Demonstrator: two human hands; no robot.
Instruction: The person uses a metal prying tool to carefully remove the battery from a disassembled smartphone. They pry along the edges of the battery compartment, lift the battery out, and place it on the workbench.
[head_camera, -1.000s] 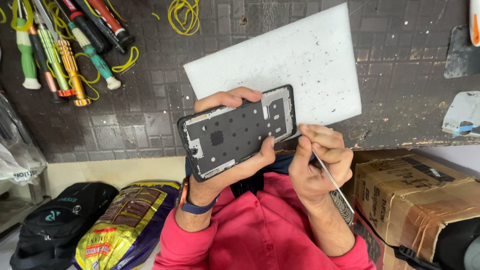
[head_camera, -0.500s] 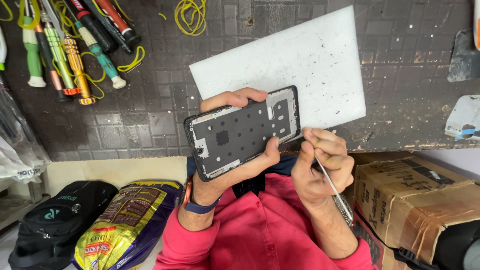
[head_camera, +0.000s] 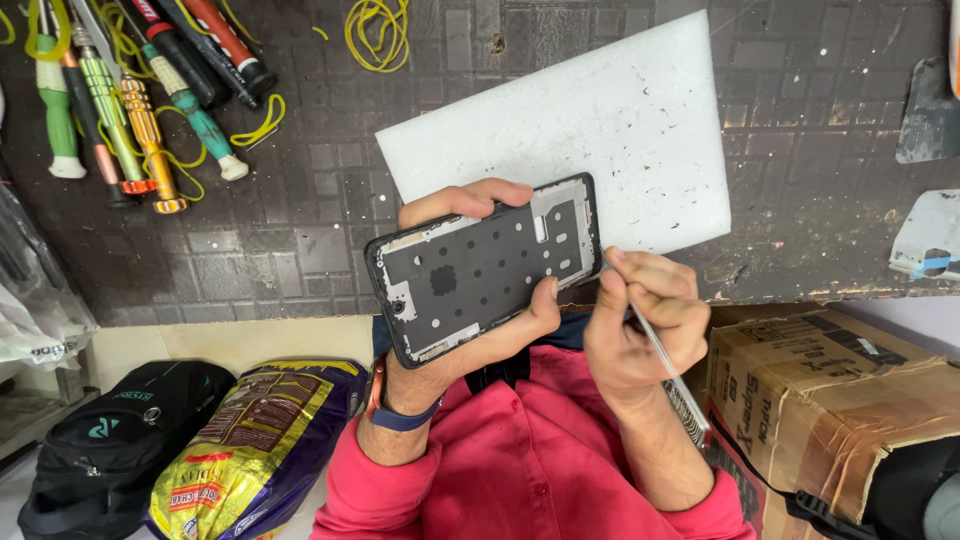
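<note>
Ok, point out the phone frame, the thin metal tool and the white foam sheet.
phone frame (head_camera: 480, 272), head view, middle of its dark inner plate.
thin metal tool (head_camera: 668, 362), head view, shaft below the right hand's fingers.
white foam sheet (head_camera: 600, 120), head view, bare centre.

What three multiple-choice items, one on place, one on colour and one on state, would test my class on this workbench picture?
1. Where is the white foam sheet?
A. on the dark mat
B. on the cardboard box
C. on the black bag

2. What colour are the sleeves?
A. blue
B. red
C. grey

3. How is the phone frame held?
A. flat on the mat
B. inside the box
C. gripped by the left hand

Answers:
1 A: it lies on the mat, beyond the hands.
2 B: both sleeves are red.
3 C: fingers wrap its edges while the right hand holds a thin tool beside it.
</note>
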